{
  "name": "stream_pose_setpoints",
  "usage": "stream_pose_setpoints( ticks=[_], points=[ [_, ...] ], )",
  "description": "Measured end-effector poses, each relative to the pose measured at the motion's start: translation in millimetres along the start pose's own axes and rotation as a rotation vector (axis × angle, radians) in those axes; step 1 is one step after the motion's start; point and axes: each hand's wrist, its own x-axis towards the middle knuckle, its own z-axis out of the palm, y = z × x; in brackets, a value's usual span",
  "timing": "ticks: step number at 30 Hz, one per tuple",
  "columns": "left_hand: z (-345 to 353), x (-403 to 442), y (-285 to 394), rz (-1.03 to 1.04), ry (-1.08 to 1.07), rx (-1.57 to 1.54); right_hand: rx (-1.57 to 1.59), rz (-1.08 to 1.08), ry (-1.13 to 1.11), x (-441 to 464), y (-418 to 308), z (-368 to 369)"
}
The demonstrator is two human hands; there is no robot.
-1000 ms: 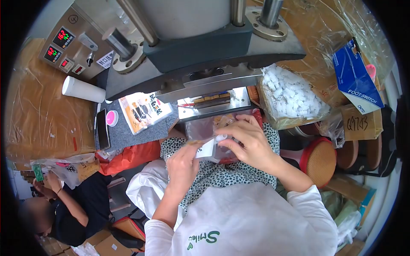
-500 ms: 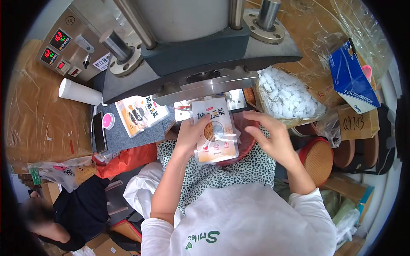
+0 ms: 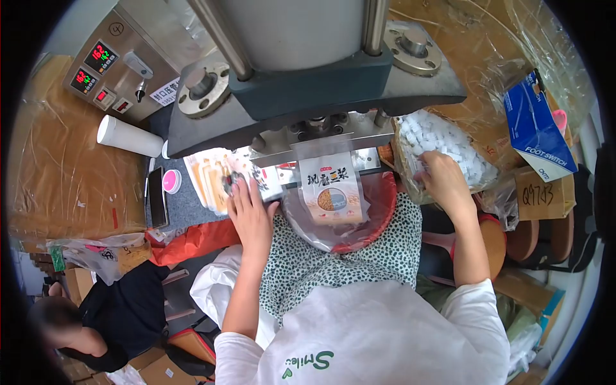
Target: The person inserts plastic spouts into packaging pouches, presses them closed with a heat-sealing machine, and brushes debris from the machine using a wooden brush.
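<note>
My left hand (image 3: 251, 215) reaches over the printed pouches (image 3: 208, 179) on the grey mat, its fingers stretched out and touching the top one. Another printed pouch (image 3: 332, 192) lies with its top edge at the metal bar (image 3: 321, 147) of the press and its lower part over a red basin (image 3: 385, 212) lined with clear plastic. Neither hand touches that pouch. At the box of small white plastic pieces (image 3: 443, 138), my right hand (image 3: 446, 183) has its fingers bent together at the near left side. Whatever its fingertips hold is too small to make out.
The press body (image 3: 308, 83) overhangs the work area. A control box (image 3: 106, 70) with lit digits stands left, near a white cylinder (image 3: 128, 136), a phone (image 3: 157, 196) and a pink-lidded jar (image 3: 171, 181). A blue carton (image 3: 539, 125) is at right. Another person (image 3: 128, 314) sits lower left.
The pouch has left my left hand and now sits at the press bar. My left hand has moved left onto the other pouches, which look more fanned out; my right hand has moved to the white pieces.
</note>
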Motion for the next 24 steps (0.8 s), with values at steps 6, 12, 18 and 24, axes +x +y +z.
stream_pose_setpoints(
  ticks=[6,12,18,24],
  points=[
    [-51,-3,-1,-0.092,-0.026,-0.150,0.159,0.025,0.067,3,-6,-5],
    [-95,-7,39,-0.117,0.077,-0.566,1.271,-0.011,-0.181,-7,-63,-22],
    [-105,-10,59,-0.068,0.003,-0.545,0.913,-0.310,-0.149,2,-104,-10],
    [-87,-13,65,0.009,-0.218,-0.805,0.936,-0.305,-0.208,-1,-97,9]
  ],
)
